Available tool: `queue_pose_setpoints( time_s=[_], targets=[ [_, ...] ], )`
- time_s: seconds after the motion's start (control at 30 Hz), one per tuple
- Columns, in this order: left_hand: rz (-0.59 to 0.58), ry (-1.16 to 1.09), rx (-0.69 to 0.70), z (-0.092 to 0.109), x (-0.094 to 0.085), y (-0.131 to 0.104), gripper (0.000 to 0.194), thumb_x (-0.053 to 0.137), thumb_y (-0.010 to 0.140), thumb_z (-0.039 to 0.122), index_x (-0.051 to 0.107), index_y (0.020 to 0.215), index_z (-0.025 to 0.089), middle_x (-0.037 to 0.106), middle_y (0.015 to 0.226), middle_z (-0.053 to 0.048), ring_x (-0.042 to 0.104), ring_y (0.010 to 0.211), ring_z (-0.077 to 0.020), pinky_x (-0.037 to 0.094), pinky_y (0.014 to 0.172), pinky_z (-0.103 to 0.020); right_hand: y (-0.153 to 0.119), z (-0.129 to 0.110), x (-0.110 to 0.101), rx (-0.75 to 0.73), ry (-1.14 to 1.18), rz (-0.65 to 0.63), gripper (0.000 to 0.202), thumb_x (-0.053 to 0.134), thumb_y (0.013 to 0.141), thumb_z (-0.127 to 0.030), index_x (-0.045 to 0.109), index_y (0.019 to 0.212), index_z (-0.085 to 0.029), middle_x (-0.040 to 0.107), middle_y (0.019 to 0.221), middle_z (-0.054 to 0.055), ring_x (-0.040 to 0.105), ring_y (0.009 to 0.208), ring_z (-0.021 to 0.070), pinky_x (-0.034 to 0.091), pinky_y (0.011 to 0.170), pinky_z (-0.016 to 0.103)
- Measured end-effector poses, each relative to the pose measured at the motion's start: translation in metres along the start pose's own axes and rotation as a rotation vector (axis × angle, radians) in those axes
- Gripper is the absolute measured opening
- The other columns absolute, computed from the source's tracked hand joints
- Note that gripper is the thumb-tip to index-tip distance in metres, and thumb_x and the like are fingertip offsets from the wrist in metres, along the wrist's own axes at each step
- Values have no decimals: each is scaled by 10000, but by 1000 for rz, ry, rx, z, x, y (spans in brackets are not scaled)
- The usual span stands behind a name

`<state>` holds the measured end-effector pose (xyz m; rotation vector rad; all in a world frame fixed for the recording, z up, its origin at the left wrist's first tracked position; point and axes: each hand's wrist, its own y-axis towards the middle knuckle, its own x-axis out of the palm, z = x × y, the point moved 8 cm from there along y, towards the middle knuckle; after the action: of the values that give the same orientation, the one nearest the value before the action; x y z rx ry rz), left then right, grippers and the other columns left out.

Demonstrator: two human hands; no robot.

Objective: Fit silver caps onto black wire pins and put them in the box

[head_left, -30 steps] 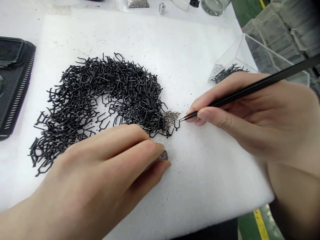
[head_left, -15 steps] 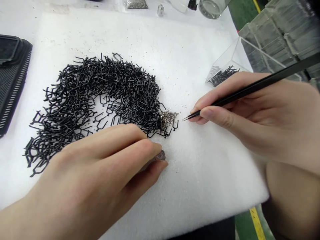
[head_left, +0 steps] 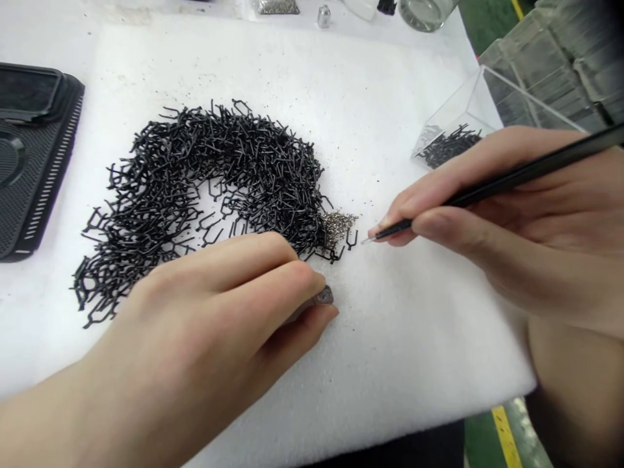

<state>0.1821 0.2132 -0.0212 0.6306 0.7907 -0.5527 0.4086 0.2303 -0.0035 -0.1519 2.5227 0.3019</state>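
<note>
Between the thumb and fingers of my left hand is a small greyish block; only its end shows, so its kind is unclear. My right hand grips black tweezers like a pen, their fine tips pointing left. Just left of the tips lies a single black fork-shaped piece, apart from them. Beside it is a little heap of tiny metallic bits. A large curved pile of black forked pieces spreads behind my left hand, which hides part of it.
A clear box with black pieces stands behind my right hand. At the left lies a black phone in a case. A white foam sheet covers the table. Along the back are a glass jar and a bag of metallic bits.
The whole view has shifted slightly, so most things appear further right. My right hand with the tweezers is slightly farther right of the black piece. Both grips are unchanged.
</note>
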Motion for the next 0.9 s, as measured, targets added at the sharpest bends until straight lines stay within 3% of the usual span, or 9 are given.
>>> queue_pose_setpoints(
  time_s=[0.13, 0.27, 0.4, 0.57, 0.77, 0.9],
  targets=[
    [-21, 5, -2, 2, 2, 2, 282, 628, 1208, 262, 801, 993, 206, 724, 897, 11, 637, 696, -122, 522, 612, -331, -5, -9, 17, -20, 181, -110, 170, 893, 1002, -203, 863, 1048, -364, 894, 1060, -36, 893, 988, 237, 766, 824, 370],
    [5, -3, 22, 5, 2, 7, 340, 599, 1212, 250, 825, 967, 184, 679, 834, 9, 601, 668, -125, 505, 596, -326, -10, -16, 28, -48, 235, -183, 207, 877, 1004, -174, 864, 1093, -361, 904, 1094, -23, 904, 1008, 256, 774, 794, 382],
    [-30, 31, -13, 4, 4, 8, 287, 640, 1195, 305, 821, 987, 228, 713, 837, 4, 666, 712, -141, 559, 623, -277, -10, -16, 29, -64, 162, -147, 179, 898, 1007, -174, 852, 1062, -338, 903, 1073, -22, 909, 1001, 247, 780, 821, 360],
    [-32, 33, -29, 9, 5, 9, 207, 696, 1144, 415, 819, 1046, 280, 750, 862, -15, 760, 820, -187, 646, 686, -259, -9, -18, 36, -133, 183, -236, 172, 886, 1011, -185, 825, 1084, -328, 903, 1073, -26, 909, 989, 223, 766, 747, 306],
    [-26, 27, -31, 10, 3, 7, 230, 660, 1168, 387, 803, 1013, 293, 728, 828, 1, 745, 776, -173, 612, 631, -260, -17, -20, 30, -9, 81, -74, 113, 897, 1028, -232, 855, 1048, -335, 896, 1076, -39, 895, 1008, 206, 774, 854, 320],
    [-46, 30, -55, 4, 2, 4, 284, 627, 1204, 301, 807, 991, 252, 712, 842, 14, 703, 745, -153, 583, 655, -315, -19, -23, 33, -26, 73, -95, 124, 905, 1021, -205, 861, 1047, -319, 895, 1082, -33, 889, 1009, 189, 765, 879, 284]
  ],
)
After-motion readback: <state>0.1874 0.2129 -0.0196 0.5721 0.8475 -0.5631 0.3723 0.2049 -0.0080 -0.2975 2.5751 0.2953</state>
